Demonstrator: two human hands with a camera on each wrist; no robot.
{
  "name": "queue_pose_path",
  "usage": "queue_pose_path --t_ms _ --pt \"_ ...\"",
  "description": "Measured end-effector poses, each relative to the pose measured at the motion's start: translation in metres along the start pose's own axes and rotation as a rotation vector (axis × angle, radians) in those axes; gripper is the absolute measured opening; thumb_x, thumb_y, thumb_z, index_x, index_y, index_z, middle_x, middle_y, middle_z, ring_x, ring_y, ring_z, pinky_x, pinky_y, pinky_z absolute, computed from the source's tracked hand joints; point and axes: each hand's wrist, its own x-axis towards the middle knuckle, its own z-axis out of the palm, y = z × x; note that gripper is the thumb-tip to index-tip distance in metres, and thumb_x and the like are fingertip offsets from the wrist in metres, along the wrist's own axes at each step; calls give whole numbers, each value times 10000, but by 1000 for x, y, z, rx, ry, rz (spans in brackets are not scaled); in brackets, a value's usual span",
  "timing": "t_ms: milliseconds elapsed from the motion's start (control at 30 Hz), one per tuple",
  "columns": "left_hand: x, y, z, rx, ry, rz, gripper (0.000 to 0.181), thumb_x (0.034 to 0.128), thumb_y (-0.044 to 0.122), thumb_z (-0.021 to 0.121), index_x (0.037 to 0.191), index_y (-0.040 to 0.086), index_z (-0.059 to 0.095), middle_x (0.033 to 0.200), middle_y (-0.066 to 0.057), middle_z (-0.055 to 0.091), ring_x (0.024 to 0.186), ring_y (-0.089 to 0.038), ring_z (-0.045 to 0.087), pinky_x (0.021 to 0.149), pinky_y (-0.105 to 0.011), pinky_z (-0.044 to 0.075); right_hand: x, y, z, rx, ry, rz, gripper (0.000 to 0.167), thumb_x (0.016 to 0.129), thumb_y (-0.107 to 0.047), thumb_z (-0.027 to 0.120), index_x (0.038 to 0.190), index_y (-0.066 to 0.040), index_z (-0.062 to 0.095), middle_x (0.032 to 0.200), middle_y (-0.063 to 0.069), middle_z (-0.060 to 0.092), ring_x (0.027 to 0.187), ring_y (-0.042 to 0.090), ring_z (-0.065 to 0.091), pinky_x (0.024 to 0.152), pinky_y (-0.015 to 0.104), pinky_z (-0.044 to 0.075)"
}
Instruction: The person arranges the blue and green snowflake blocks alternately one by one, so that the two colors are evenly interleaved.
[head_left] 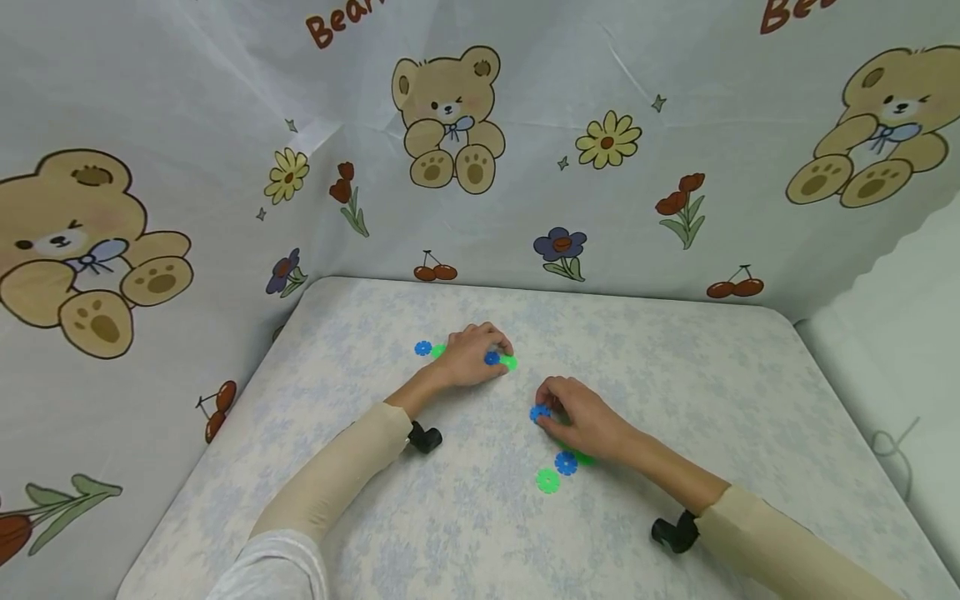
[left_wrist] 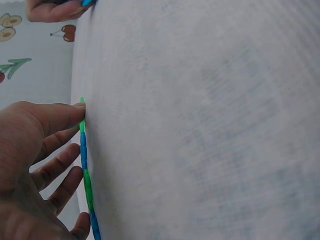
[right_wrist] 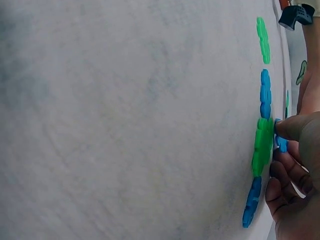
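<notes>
My left hand [head_left: 474, 356] [left_wrist: 30, 165] lies low over the table with thumb and index finger at the edges of a green disc [head_left: 509, 362] [left_wrist: 82, 120]; a blue disc [head_left: 492, 357] [left_wrist: 84, 150] touches it under the palm. Another green disc [left_wrist: 88, 190] and blue disc [head_left: 423, 348] [left_wrist: 95, 227] continue that line. Nearer the front, my right hand [head_left: 588, 418] [right_wrist: 300, 170] pinches a blue disc [head_left: 539, 413] [right_wrist: 282, 144] between thumb and fingers. Beside it are a green disc [right_wrist: 262, 145] and a blue disc [right_wrist: 251, 202], mostly hidden in the head view.
In front of the right hand, a blue disc [head_left: 566, 463] [right_wrist: 265, 94] and a green disc [head_left: 548, 481] [right_wrist: 263, 40] lie flat on the patterned table [head_left: 450, 517]. A bear-print cloth [head_left: 517, 217] hangs behind. Black wrist devices [head_left: 426, 438] sit under both forearms.
</notes>
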Motion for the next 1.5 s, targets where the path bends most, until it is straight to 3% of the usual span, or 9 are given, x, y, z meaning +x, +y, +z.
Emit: queue_pose_path --t_ms 300,1200,1500 --pt "1 3 -1 -7 -6 2 246 1019 338 752 1250 255 738 1427 -12 619 1302 -301 556 1113 -641 390 12 4 -2 -34 27 7 215 985 -137 790 1145 -91 653 1030 28 688 935 139 596 837 311 524" --pt "0 6 -5 -12 -29 -19 242 1017 336 762 1245 258 739 1419 0 608 1294 -276 539 1129 -645 371 54 18 -8 -130 5 -1 227 1008 -150 764 1179 -58 647 1059 81 689 934 170 614 853 399 546" --pt "0 4 -5 -4 -35 -19 246 1021 354 752 1253 271 736 1427 13 604 1295 -271 534 1127 -638 368 66 20 -11 -133 -18 1 222 1013 -135 754 1188 -48 648 1082 100 685 910 156 635 811 361 557"
